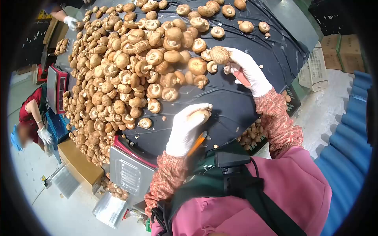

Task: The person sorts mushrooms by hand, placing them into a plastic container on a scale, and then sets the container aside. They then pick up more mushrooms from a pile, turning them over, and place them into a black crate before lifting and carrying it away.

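Observation:
My right hand (249, 72), in a white glove, grips a brown mushroom (219, 55) between thumb and fingers over the black sheet. A reddish-orange patch shows at its palm. Nearer my body, my gloved left hand (185, 128) is curled round a pale tan mushroom (199, 117), partly hidden by the fingers. Along the lower side of that hand runs a slim orange handle (198, 142); its other end is out of sight. A big heap of brown mushrooms (114, 70) spreads to the left of both hands, some caps down with stems showing.
The black plastic sheet (236, 114) covers the table. A scale (132, 173) stands at the near left edge, a cardboard box (80, 165) beyond it. Crates of mushrooms (252, 135) sit below the table. A co-worker's gloved hand (71, 22) reaches the heap; another person (33, 114) is at far left.

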Available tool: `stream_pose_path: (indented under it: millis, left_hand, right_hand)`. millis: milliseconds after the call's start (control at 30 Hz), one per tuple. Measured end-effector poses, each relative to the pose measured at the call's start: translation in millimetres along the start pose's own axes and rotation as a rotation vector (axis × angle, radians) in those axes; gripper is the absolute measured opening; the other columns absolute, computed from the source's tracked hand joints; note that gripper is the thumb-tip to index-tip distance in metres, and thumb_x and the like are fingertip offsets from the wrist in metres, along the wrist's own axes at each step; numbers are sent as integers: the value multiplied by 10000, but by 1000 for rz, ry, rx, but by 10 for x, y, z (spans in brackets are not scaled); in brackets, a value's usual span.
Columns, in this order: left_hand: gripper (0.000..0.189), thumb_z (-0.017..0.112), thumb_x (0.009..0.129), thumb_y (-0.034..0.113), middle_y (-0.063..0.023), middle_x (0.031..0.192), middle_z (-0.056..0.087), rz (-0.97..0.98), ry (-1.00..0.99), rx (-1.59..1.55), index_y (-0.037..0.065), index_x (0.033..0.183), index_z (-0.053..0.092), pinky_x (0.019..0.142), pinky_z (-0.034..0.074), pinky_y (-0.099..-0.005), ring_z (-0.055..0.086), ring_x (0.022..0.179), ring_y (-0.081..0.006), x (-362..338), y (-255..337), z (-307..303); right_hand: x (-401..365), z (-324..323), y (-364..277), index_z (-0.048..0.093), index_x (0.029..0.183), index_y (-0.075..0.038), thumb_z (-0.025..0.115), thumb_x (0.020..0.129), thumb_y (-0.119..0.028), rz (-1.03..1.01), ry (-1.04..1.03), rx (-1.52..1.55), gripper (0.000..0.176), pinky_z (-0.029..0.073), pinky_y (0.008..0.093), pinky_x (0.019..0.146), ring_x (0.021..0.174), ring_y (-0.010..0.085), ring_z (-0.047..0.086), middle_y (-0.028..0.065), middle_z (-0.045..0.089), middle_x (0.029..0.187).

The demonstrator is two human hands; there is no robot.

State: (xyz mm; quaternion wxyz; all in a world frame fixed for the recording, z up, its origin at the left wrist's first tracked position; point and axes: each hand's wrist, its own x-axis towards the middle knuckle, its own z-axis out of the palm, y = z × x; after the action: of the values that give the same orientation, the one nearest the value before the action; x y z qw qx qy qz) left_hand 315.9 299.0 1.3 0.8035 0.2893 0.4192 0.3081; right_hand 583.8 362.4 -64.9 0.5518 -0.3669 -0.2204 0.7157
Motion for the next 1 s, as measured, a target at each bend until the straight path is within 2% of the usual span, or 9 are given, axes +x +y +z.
stream_pose_path:
  millis: [200, 367, 433, 467, 567, 633, 733, 833, 1000]
  left_hand:
    - [451, 580, 996, 230, -166, 1159, 660, -8, -26, -285, -83, 1316, 530, 877, 518, -333, 648, 921, -203, 44, -37, -4]
    - [519, 555, 1018, 278, -167, 1195, 637, -16, 66, -320, 5, 1443, 438, 681, 522, -271, 611, 819, -145, 106, 87, 165]
    - [512, 530, 1030, 346, -157, 1126, 653, -61, 60, -79, 22, 1420, 454, 585, 508, -232, 602, 655, -131, 144, 70, 89]
    - [475, 522, 1034, 342, -163, 1098, 659, -75, 45, -69, 20, 1380, 478, 578, 510, -234, 616, 662, -143, 148, 45, 38]
    - [407, 501, 1041, 336, -174, 1052, 670, -156, 12, -181, 22, 1298, 518, 559, 518, -242, 656, 722, -177, 134, 24, 3]
    - [385, 482, 1045, 340, -180, 1036, 673, -167, 0, -210, 29, 1267, 532, 538, 531, -246, 690, 829, -222, 121, 4, 10]
    - [388, 485, 1046, 341, -174, 1100, 647, -182, -51, -207, 52, 1304, 510, 527, 526, -225, 678, 898, -228, 115, -15, -109]
    - [409, 478, 1053, 349, -168, 1169, 610, -191, -35, -346, 76, 1356, 465, 517, 524, -219, 665, 938, -230, 117, -9, -131]
    - [448, 426, 1069, 419, -156, 1211, 570, -174, 1, -388, 123, 1405, 411, 500, 532, -226, 649, 971, -235, 121, -31, -108]
  right_hand:
    - [-168, 350, -60, 578, 1335, 1, 616, 983, -177, 61, -28, -158, 396, 505, 237, 842, 1012, 93, 618, 61, 668, 1186]
    - [-232, 602, -93, 671, 1213, -80, 708, 884, -231, 85, -443, -868, 364, 536, 326, 859, 921, 187, 670, 110, 709, 1059]
    - [-88, 578, -148, 685, 1181, -85, 713, 879, -227, -128, -331, -1034, 336, 547, 333, 818, 880, 200, 679, 112, 697, 1009]
    - [27, 577, -196, 696, 1121, -54, 701, 869, -107, -228, -109, -1015, 257, 507, 255, 734, 832, 108, 608, 57, 667, 985]
    - [641, 93, -117, 557, 1332, -119, 699, 830, -152, -608, 259, -1783, 523, 475, 403, 954, 1105, 307, 571, 110, 603, 1232]
    - [932, -350, 31, 569, 1332, -101, 689, 852, -152, -735, 190, -1914, 497, 475, 380, 981, 1125, 274, 590, 104, 611, 1226]
    - [923, -255, -128, 620, 1262, -44, 651, 899, -84, -347, 311, -950, 366, 527, 341, 933, 1067, 240, 655, 115, 674, 1169]
    - [745, -207, -203, 584, 1291, 16, 648, 958, -115, -156, 57, -125, 363, 524, 322, 947, 1103, 177, 642, 108, 669, 1207]
    - [487, -110, -231, 580, 1306, 1, 635, 971, -112, -29, -52, 152, 358, 519, 330, 966, 1114, 188, 641, 104, 660, 1233]
